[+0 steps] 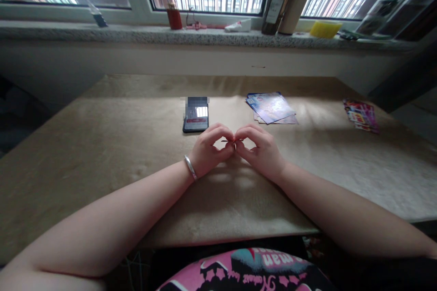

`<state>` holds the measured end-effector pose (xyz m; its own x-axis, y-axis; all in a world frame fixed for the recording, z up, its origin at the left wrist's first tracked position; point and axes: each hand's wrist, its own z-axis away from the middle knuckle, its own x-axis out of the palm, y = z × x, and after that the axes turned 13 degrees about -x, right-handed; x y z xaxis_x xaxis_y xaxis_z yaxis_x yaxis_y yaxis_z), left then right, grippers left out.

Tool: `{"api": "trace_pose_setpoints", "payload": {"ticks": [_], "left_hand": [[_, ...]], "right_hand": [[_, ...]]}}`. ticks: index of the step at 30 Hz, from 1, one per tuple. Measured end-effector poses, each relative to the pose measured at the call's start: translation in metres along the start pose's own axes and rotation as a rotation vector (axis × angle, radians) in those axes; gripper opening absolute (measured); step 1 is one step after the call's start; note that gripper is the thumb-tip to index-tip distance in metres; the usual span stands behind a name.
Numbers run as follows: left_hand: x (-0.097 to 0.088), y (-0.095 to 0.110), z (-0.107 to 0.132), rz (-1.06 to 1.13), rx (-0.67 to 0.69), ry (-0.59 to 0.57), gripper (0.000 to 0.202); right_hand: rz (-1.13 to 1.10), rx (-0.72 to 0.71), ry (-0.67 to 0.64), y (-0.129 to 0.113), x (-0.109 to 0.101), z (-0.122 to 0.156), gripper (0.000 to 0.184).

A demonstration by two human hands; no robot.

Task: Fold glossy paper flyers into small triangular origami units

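Observation:
My left hand (212, 146) and my right hand (261, 149) meet above the middle of the table, fingertips touching. Both are closed in a pinch on a small, thin, dark reddish piece (224, 141), seen nearly edge-on. It looks like folded paper, but the fingers hide most of it. A silver bangle (190, 168) circles my left wrist. Just beyond my left hand lies a black phone (196, 120) with its screen up. Past my right hand, a loose stack of bluish-purple printed sheets (271, 107) rests on the table, with paler sheets underneath.
The wooden table (102, 154) reaches back to the wall. At its right lie colourful pink-red cards (361, 116). A stone windowsill (129, 35) behind holds a red bottle (174, 17), a dark jar (276, 9), a yellow sponge-like block (325, 29) and a white tube (238, 26).

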<state>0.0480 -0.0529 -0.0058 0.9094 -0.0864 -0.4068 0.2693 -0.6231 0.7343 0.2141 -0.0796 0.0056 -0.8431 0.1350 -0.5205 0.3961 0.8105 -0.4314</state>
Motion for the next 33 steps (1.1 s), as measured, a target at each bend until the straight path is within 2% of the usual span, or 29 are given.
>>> {"api": "trace_pose_setpoints", "payload": {"ticks": [8,13,22,27,33], "left_hand": [[0.006,-0.012,-0.001,0.212,-0.312,-0.120,0.006],[0.008,-0.019,-0.003,0.282,-0.444,-0.193,0.009],[0.007,-0.023,-0.004,0.375,-0.525,-0.209,0.016],[0.009,-0.026,-0.005,0.375,-0.553,-0.234,0.021],[0.006,-0.024,-0.006,0.298,-0.548,-0.249,0.028]], "right_hand": [[-0.159,0.212,0.018,0.021,0.010,0.005,0.001],[-0.253,0.303,-0.027,0.026,0.011,0.007,0.006],[-0.275,0.356,0.032,0.030,0.013,0.006,0.013],[-0.412,0.457,-0.013,0.034,0.016,0.008,0.017],[-0.353,0.479,-0.015,0.041,0.019,0.012,0.018]]}}
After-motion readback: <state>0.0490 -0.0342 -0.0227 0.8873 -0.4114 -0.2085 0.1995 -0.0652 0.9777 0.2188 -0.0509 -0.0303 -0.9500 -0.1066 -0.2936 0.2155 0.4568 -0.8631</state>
